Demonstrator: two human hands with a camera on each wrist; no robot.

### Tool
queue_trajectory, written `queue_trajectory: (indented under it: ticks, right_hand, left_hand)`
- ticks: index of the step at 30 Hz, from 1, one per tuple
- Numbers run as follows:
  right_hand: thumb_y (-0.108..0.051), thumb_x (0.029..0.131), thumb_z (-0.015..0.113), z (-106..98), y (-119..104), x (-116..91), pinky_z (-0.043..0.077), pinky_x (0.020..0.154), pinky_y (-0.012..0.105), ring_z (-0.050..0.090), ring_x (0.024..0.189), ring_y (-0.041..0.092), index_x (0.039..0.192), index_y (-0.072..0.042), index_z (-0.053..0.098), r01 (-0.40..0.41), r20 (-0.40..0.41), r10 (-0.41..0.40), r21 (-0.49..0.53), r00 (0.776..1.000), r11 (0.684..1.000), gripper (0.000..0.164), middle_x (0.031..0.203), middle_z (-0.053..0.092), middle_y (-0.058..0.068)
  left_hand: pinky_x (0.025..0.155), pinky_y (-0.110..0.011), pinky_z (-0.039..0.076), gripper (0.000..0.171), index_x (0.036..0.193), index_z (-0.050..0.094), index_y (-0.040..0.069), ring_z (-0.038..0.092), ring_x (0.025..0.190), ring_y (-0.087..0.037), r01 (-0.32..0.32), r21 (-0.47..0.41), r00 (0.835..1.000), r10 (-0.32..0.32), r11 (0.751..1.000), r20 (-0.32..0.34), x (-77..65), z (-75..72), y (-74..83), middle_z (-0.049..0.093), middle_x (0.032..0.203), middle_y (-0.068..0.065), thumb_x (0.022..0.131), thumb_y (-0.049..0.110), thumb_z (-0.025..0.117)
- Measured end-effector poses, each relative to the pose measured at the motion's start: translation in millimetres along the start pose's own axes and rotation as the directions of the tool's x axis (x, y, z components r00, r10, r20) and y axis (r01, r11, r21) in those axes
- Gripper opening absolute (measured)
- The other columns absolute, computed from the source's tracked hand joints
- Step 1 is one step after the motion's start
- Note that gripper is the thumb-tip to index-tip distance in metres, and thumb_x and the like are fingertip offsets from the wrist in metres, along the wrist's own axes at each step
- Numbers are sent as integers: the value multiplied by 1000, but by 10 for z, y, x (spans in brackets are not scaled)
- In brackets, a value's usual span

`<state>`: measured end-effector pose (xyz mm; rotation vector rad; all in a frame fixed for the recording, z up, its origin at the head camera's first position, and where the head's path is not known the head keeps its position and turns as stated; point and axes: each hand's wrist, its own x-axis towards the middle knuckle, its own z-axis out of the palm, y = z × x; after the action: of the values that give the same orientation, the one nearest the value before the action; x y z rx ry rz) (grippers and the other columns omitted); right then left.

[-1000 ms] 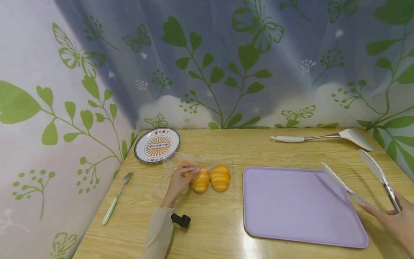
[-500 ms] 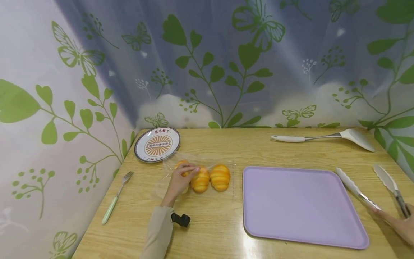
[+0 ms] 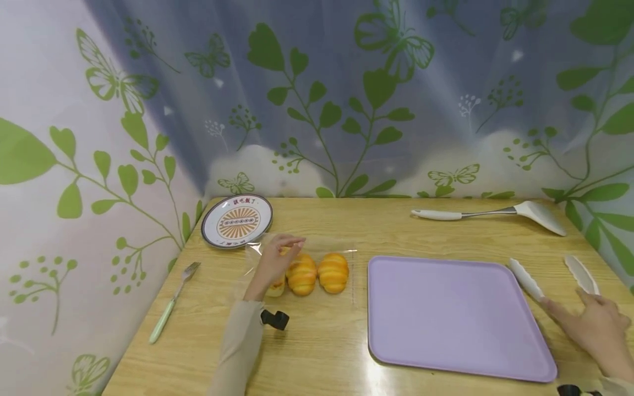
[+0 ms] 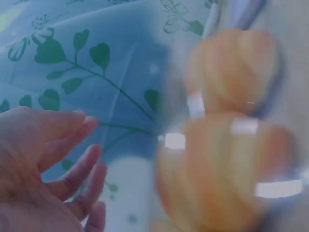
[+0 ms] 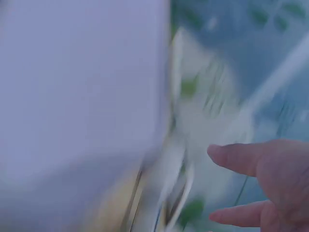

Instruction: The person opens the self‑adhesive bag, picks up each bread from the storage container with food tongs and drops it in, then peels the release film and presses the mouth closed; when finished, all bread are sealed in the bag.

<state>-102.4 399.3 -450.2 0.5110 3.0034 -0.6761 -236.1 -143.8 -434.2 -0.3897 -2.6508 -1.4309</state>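
Observation:
My left hand [image 3: 273, 265] is over the left end of a clear plastic bag [image 3: 353, 278] of bread rolls. Two striped, croissant-like rolls [image 3: 317, 273] show plainly; another bread piece [image 3: 275, 288] is partly hidden under the hand. In the left wrist view the fingers [image 4: 89, 159] are loosely bent, with nothing between them, apart from the rolls [image 4: 227, 169]. At the right, my right hand [image 3: 594, 327] is spread over metal tongs [image 3: 526, 279] lying beside a purple tray [image 3: 458, 319]. The right wrist view shows its fingers [image 5: 236, 157] straight and holding nothing.
A printed white plate [image 3: 238, 221] sits at the back left. A green-handled fork [image 3: 170, 308] lies near the left edge. Along the back right lies a white-handled turner [image 3: 475, 214]. Patterned curtains [image 3: 317, 110] stand behind and to the left of the table.
The tongs were lowered from over the tray's right side to the table, and my right hand let go of them. My left hand lifted slightly off the rolls.

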Motion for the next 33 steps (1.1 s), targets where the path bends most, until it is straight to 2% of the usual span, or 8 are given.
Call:
queue_trajectory:
  ticks: [5,10,14,17,21,25,29,33]
  right_hand:
    - [-35,99,55,181,-789,-5,47,85,62,52,107,60,133,19,44,267,-51,-263,135,964,954,64,125,48,46]
    - [-23,95,63,551,-1591,-131,55,68,32,67,89,34,130,9,55,337,73,-382,343,921,877,48,107,67,27]
    - [-16,95,63,834,-2067,-252,52,59,24,64,73,18,133,11,50,271,228,-459,558,859,784,49,93,68,16]
    - [-14,98,55,990,-2326,-325,52,56,22,59,63,10,144,12,33,119,354,-490,702,797,702,57,87,68,9]
    - [-13,103,44,1174,-2566,-435,49,49,19,56,54,4,150,9,12,-77,467,-480,772,742,631,62,84,69,5]
    - [-12,104,38,1355,-2708,-563,49,48,18,57,55,6,147,9,14,-173,533,-436,754,725,633,55,91,70,11]
    - [-10,103,37,1513,-2795,-647,52,53,18,59,60,6,135,9,25,-236,547,-426,771,721,592,39,96,68,15]
    - [-4,101,37,1611,-2874,-676,54,53,20,60,60,7,117,4,35,-219,474,-416,822,776,526,18,96,66,17]
  left_hand:
    - [101,-50,47,30,124,66,4,56,120,-36,12,73,983,-25,997,181,351,33,174,59,132,-19,100,20,55]
    - [94,-38,50,32,131,60,2,56,109,-28,95,115,907,-134,989,400,649,192,286,54,141,-17,102,11,48]
    - [92,-34,50,36,133,58,1,59,109,-30,90,188,854,-173,978,490,806,374,307,52,143,-17,99,-1,45]
    - [107,-38,45,39,134,59,6,53,128,-30,82,281,834,-220,956,505,874,488,306,53,143,-14,97,-2,47]
    - [108,-41,44,43,133,60,13,58,121,-21,138,376,807,-324,916,494,917,580,279,55,142,-7,93,0,51]
    - [111,-45,41,31,123,66,6,53,126,-27,164,377,790,-350,912,504,935,623,241,60,135,-11,95,3,53]
    - [92,-35,52,18,109,70,2,58,110,-27,203,325,777,-354,923,521,932,638,190,63,127,-14,96,7,59]
    - [91,-33,52,18,106,71,4,59,110,-25,165,318,805,-314,934,504,929,618,129,65,125,-12,95,8,58]
